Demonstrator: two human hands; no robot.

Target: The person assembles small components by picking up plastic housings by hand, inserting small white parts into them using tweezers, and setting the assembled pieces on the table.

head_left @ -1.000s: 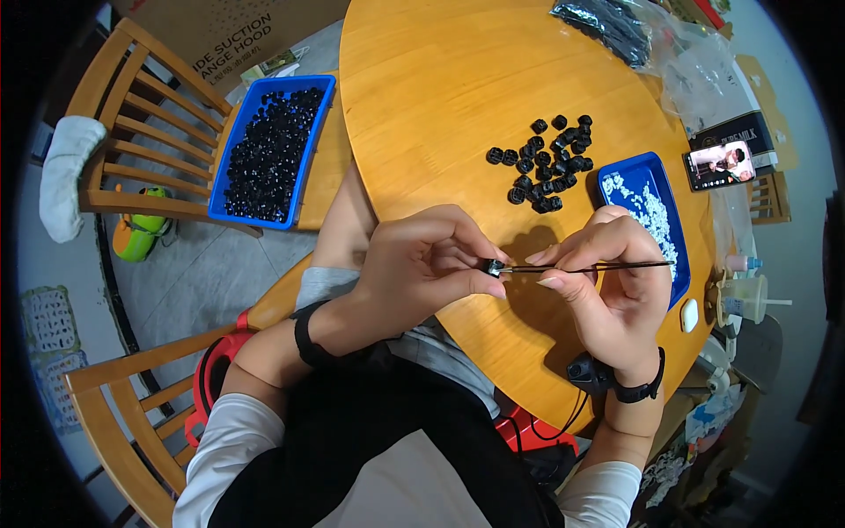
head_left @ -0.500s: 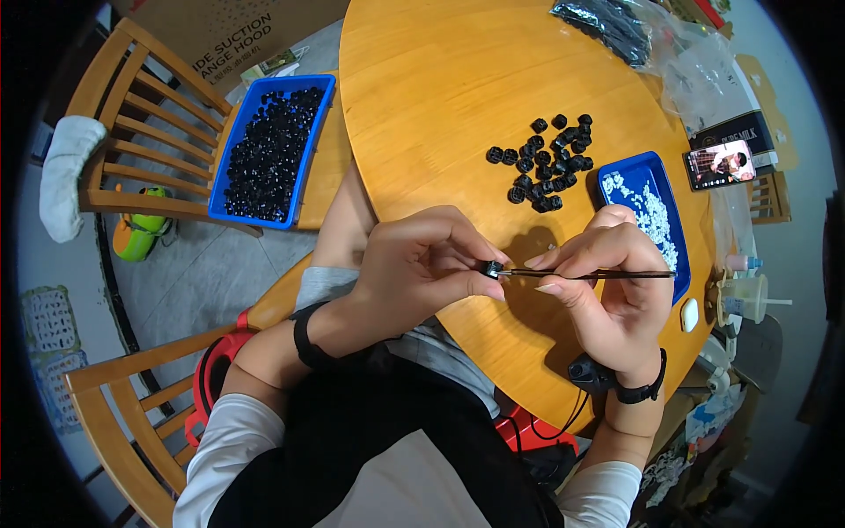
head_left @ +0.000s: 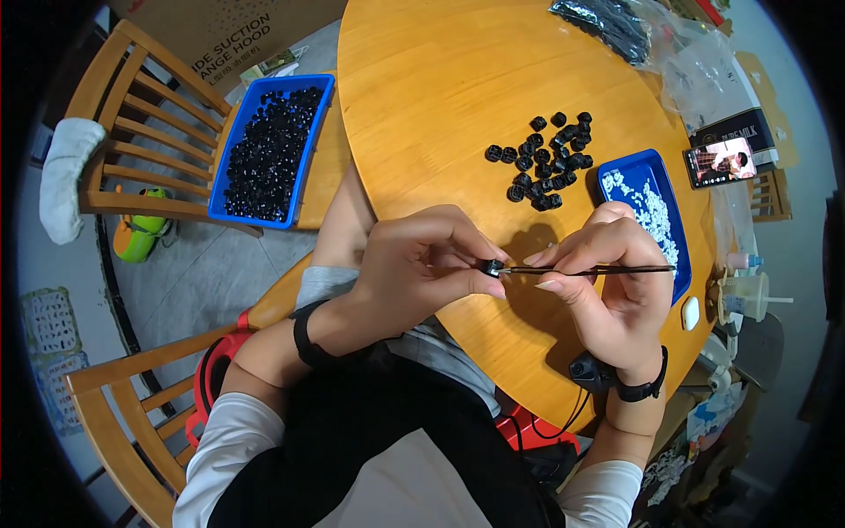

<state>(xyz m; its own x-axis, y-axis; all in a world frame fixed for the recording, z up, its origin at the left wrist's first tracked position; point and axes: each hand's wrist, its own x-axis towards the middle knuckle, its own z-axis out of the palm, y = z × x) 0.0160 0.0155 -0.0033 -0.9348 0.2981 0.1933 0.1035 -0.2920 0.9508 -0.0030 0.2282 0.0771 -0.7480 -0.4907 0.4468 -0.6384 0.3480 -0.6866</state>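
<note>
Between the thumb and fingers of my left hand (head_left: 422, 260) is a small black plastic part (head_left: 491, 267). My right hand (head_left: 616, 273) pinches a pair of dark, slender tweezers (head_left: 607, 270), held nearly level. Their pale tip meets the right side of the black part; whether anything sits in the tip is too small to tell. On the table beyond my hands lies a loose group of similar black parts (head_left: 543, 163). A blue tray (head_left: 606, 187) with many tiny white pieces (head_left: 653, 216) stands just beyond my right hand, which hides part of it.
A larger blue tray (head_left: 302, 189) full of black parts rests on a wooden chair (head_left: 154, 75) at left. Along the right side of the round table (head_left: 422, 79) are a phone (head_left: 720, 164), a white oval object (head_left: 691, 313) and plastic bags (head_left: 695, 75). A lidded cup (head_left: 744, 295) is farther right.
Both hands stay nearly in place. The right end of the tweezers has risen very slightly, with the tip still at the black part.
</note>
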